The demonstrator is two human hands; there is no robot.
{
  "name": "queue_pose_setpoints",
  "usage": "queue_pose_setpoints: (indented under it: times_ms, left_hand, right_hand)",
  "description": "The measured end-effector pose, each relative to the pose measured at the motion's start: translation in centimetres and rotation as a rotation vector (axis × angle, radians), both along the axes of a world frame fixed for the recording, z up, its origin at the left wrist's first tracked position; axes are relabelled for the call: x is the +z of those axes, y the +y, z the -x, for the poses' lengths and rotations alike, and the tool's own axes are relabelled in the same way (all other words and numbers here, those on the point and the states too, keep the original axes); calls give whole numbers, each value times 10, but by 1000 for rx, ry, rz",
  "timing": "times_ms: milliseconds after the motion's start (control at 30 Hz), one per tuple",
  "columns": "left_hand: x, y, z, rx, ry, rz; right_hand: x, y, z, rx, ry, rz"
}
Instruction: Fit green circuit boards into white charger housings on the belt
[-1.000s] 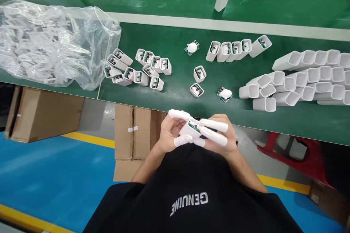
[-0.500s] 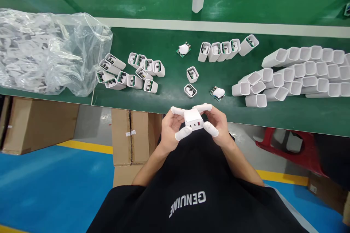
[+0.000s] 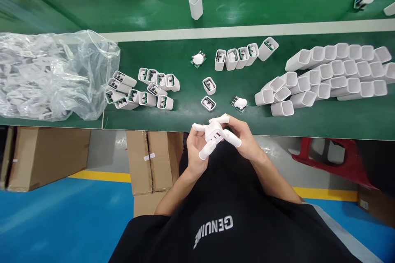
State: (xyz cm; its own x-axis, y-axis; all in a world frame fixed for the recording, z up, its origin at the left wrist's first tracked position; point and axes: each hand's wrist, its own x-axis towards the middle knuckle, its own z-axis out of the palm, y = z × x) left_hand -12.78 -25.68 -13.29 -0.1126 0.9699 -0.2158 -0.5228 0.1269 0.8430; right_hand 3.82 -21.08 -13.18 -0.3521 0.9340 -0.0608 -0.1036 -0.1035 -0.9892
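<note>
Between my two hands, just off the table's front edge, is a white charger (image 3: pixel 212 130) with its port face turned toward me. My left hand (image 3: pixel 199 146) grips its left side between thumb and fingers. On the right side, my right hand (image 3: pixel 239 133) pinches it the same way. White finger cots cover the thumb and fingertips of both hands. Beyond them on the table stand two white casings with circuit boards inside, the nearer casing (image 3: pixel 208 103) and the farther casing (image 3: pixel 209 85). A loose circuit board (image 3: pixel 240 104) with a white blob lies to their right.
Filled casings (image 3: pixel 147 98) cluster at left beside a clear bag of white parts (image 3: pixel 40 76). More filled casings (image 3: pixel 242 57) form a row behind. Several hollow casings (image 3: pixel 327 70) lie at right. Cardboard boxes (image 3: pixel 154 164) and a red stool (image 3: pixel 333 160) stand below the table.
The charger has tilted and turned in my hands, and my right thumb has shifted onto its port-side edge. My view has swung slightly, bringing another circuit board into sight at far right.
</note>
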Motion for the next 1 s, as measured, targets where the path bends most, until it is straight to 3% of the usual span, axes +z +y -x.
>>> queue_pose_setpoints:
  times_ms: [167,533,767,1000]
  left_hand:
    - [2,0,-1,-46,-1,38]
    - [-9,-4,-2,15,-29,95]
    - [-10,-3,0,5,17,86]
    - [-8,0,1,-25,44,70]
  right_hand:
    - [0,2,-2,-51,8,-72]
    - [-6,6,-9,-67,-44,-84]
    - [-9,4,-6,-115,85,42]
    - [-2,6,-7,-107,77,81]
